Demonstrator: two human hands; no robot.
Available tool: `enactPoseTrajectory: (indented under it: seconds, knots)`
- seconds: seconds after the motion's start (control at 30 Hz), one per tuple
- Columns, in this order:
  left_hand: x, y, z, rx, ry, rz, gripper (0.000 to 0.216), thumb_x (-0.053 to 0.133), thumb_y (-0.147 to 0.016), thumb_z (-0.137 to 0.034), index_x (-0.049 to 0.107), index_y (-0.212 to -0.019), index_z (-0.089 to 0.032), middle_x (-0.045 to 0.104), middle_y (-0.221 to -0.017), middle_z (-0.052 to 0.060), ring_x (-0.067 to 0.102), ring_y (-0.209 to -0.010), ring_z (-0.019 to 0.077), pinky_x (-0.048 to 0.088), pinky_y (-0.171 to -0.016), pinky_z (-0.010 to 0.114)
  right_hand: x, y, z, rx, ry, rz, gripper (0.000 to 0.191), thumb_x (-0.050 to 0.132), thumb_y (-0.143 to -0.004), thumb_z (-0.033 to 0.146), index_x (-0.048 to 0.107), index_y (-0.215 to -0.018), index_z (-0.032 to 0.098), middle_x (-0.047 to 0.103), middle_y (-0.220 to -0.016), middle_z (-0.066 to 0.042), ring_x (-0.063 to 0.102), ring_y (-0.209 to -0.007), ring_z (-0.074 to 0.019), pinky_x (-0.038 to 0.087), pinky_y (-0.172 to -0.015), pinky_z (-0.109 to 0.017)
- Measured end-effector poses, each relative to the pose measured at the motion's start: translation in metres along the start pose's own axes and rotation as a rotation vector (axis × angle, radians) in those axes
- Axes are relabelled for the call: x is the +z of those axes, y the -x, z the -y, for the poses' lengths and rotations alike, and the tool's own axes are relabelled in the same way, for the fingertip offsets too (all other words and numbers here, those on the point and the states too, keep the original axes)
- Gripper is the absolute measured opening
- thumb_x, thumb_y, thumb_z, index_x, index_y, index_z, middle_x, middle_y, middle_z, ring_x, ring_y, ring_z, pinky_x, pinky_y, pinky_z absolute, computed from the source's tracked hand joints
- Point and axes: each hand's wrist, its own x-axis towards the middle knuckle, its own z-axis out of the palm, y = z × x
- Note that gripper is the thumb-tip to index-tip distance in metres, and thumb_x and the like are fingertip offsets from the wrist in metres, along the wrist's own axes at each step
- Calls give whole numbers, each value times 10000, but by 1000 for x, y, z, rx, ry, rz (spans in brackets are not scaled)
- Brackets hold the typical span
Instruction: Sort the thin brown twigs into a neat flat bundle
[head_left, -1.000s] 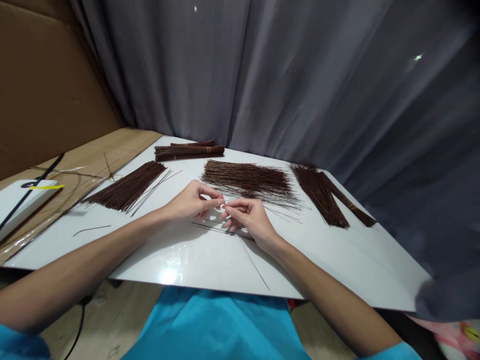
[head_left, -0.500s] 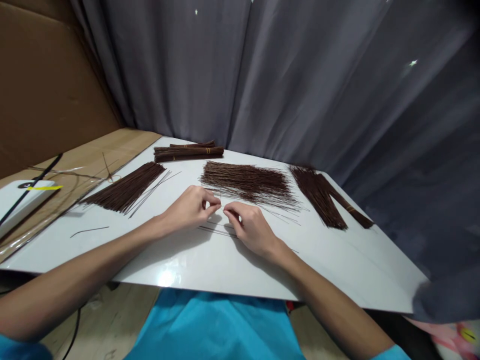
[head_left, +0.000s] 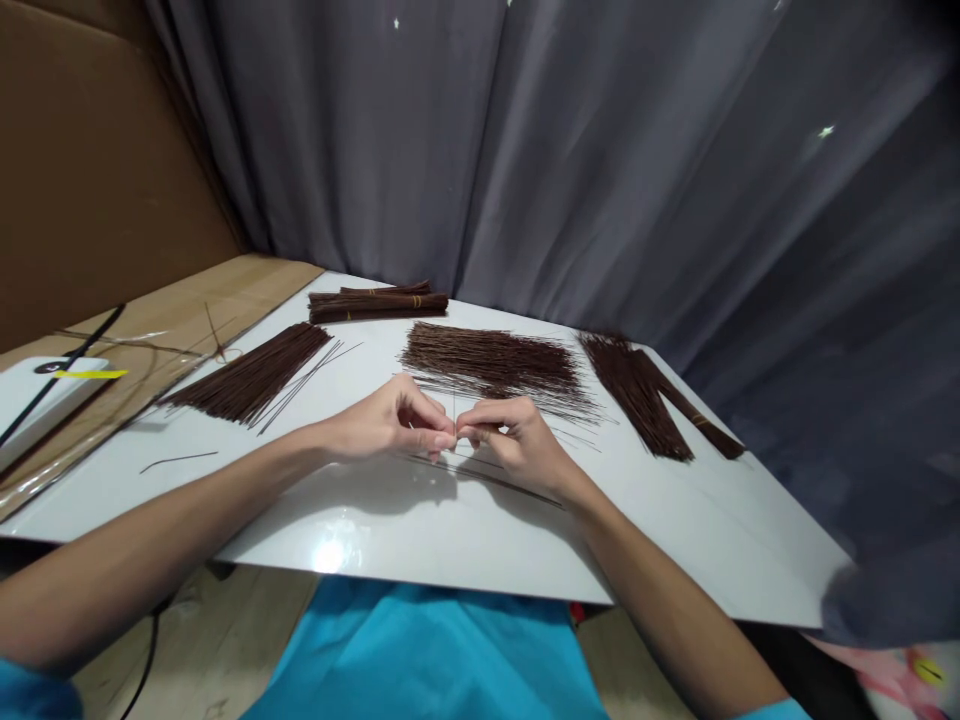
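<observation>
My left hand [head_left: 390, 420] and my right hand [head_left: 517, 440] meet fingertip to fingertip over the middle of the white table [head_left: 420, 530]. Both pinch thin dark sticks [head_left: 454, 425]; a short end stands up between the fingers. A few more thin sticks [head_left: 510, 485] lie flat on the table under my right hand. Just beyond the hands spreads a loose pile of brown sticks [head_left: 495, 362].
A fanned pile of brown sticks [head_left: 251, 380] lies left, a tied bundle [head_left: 379, 303] at the back, crossed bundles [head_left: 652, 395] at the right. One bent stick [head_left: 178, 460] lies near the left edge. A white device [head_left: 37, 395] sits on cardboard left. Grey curtain behind.
My hands have closed together, the fingertips now touching around the sticks. The long stick that trailed toward the front edge a second ago now lies flat under my right wrist.
</observation>
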Motion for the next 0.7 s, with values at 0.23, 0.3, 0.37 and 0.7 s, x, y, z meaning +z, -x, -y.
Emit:
enactPoseTrajectory:
  seconds: [0.23,0.3,0.37,0.7]
  knots:
    - [0,-3,15,136,-270,-432,278,728,-980,-382,837,-883,-146,694,-786,83,558,-661,146,356,-532,257,21,8,-2,-273,741,-123,311,460,-1122,204,761,-1059,165,722,-839,-96,630,-775,-222,459,-695,-325]
    - [-1,-5,18,173,-458,-396,236,678,-1001,-299,847,-922,-154,693,-789,83,586,-695,162,387,-572,269,21,8,1,-301,937,-65,272,480,-1110,155,736,-1017,157,701,-840,-92,612,-790,-221,426,-668,-315]
    - [-1,-6,19,191,-592,-291,239,634,-1001,-227,844,-907,-164,672,-752,67,571,-664,159,393,-598,284,17,7,3,-300,999,-40,212,530,-1076,111,718,-990,155,699,-869,-91,612,-821,-220,414,-666,-304]
    - [2,2,8,131,-227,67,234,750,-959,-350,869,-941,-150,755,-846,104,666,-744,181,471,-632,269,-8,3,-6,-248,186,139,212,612,-982,70,789,-958,186,733,-776,-12,638,-668,-136,450,-658,-236]
